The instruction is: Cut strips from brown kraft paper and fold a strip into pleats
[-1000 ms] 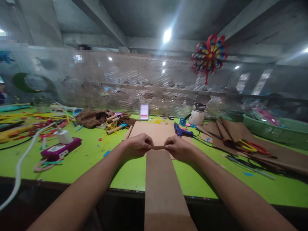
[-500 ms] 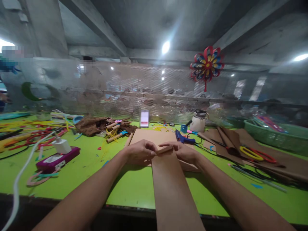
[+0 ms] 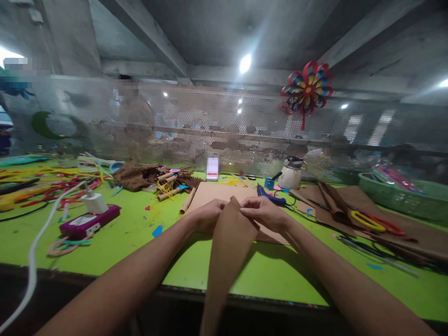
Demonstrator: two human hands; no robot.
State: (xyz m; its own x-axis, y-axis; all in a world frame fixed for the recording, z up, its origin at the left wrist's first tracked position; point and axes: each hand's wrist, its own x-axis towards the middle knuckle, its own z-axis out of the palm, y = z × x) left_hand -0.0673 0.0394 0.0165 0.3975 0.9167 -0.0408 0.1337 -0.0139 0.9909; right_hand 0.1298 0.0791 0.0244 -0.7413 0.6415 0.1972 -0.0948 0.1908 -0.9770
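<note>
A long strip of brown kraft paper [image 3: 227,247] hangs from my hands over the table's front edge, its upper end twisted to a point. My left hand [image 3: 209,215] grips the strip's top from the left; its fingertips are partly hidden behind the paper. With thumb and fingers pinched, my right hand [image 3: 264,212] holds the right side of the same end. Beneath and behind my hands lies a flat light-brown board or paper stack [image 3: 210,192]. A blue glue gun [image 3: 271,196] rests just beyond my right hand.
Left on the green table [image 3: 189,273] are a purple power strip [image 3: 89,221] with a white charger [image 3: 94,203] and rolled paper tubes [image 3: 170,186]. Yellow-and-red-handled scissors [image 3: 367,220], brown paper [image 3: 353,198] and a green basket [image 3: 388,200] sit right. A phone [image 3: 212,168] stands behind.
The strip has turned in my hands: its folded top edge lay flat across, and now the end is pointed and the strip slants left. The view has shifted slightly.
</note>
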